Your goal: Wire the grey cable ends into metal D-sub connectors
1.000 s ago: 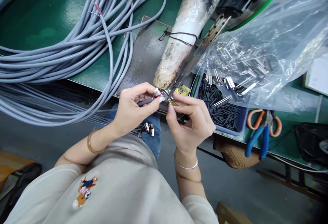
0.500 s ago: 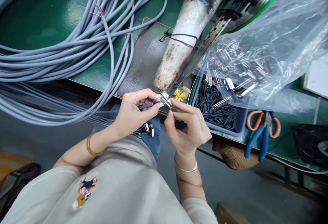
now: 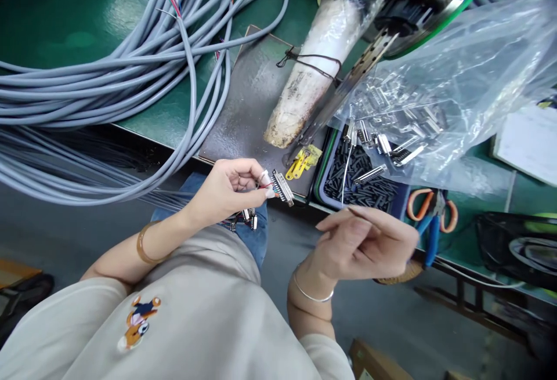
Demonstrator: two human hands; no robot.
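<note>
In the head view, holding one metal connector (image 3: 282,187) by its coloured wires (image 3: 264,185) in the left hand (image 3: 230,190), over the near edge of the green tabletop (image 3: 73,32). With the left grip clamped on those wires, showing two fingertips covered in white. In the right hand (image 3: 368,243), to the right and well apart from the connector, pinching one thin pale strand (image 3: 346,171) with thumb and fingers together; blurred there, hiding the strand's lower end. Below the left hand, showing at least three more connectors (image 3: 248,216), partly covered and not surely countable.

Beyond the hands, counting one dark plate (image 3: 243,101), one white-wrapped tapered piece (image 3: 300,87) with a dark tie around it, and one perforated metal rod (image 3: 369,58) beside it. On the plate's near right corner, spotting a few yellow pieces (image 3: 300,162), overlapped past counting. To the right, making out one blue bin (image 3: 402,200) of short black tubes (image 3: 359,180), too many to count, and one clear bag (image 3: 483,78) of metal connectors, blurred by plastic. Right of the bin, overlapping closely, two pairs of handles: one orange (image 3: 452,214), one blue (image 3: 430,241), the latter partly behind the right hand. At far left, crowding together, many grey cables (image 3: 108,84), cut off by the left edge.
</note>
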